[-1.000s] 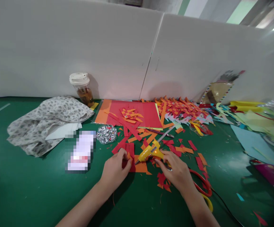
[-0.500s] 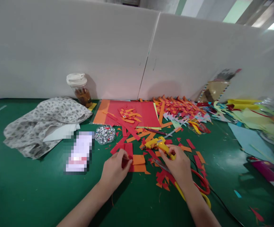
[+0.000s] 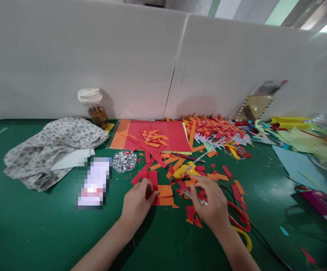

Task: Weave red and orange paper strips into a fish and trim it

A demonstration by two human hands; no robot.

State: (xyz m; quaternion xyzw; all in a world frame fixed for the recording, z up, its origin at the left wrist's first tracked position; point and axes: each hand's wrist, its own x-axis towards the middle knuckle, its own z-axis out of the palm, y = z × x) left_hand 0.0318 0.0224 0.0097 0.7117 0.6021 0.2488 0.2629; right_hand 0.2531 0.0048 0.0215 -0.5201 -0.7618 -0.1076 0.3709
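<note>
My left hand [image 3: 139,199] is closed in a pinch above red paper strips [image 3: 153,177] and orange paper pieces [image 3: 166,191] on the green table. What its fingertips hold, if anything, is hidden. My right hand [image 3: 212,203], slightly blurred, has thumb and fingers apart over the scissors. Just beyond its fingers lies a yellow glue gun [image 3: 184,171], its handle hidden behind the hand. The scissors' red and yellow handles [image 3: 244,220] stick out right of my wrist, and part of their blades shows under my fingers. Red scraps [image 3: 190,212] lie between my hands.
A phone [image 3: 95,182], a pack of googly eyes [image 3: 124,161], a patterned cloth [image 3: 56,145] and a lidded drink cup [image 3: 94,109] stand left. Behind lie red sheets [image 3: 177,135] with a woven paper fish [image 3: 153,137] and more woven pieces [image 3: 212,126]. A black cord [image 3: 267,244] runs right.
My right hand has shifted slightly, and the yellow glue gun handle that showed by its fingers is now hidden behind it. My left hand keeps its pinch over the paper.
</note>
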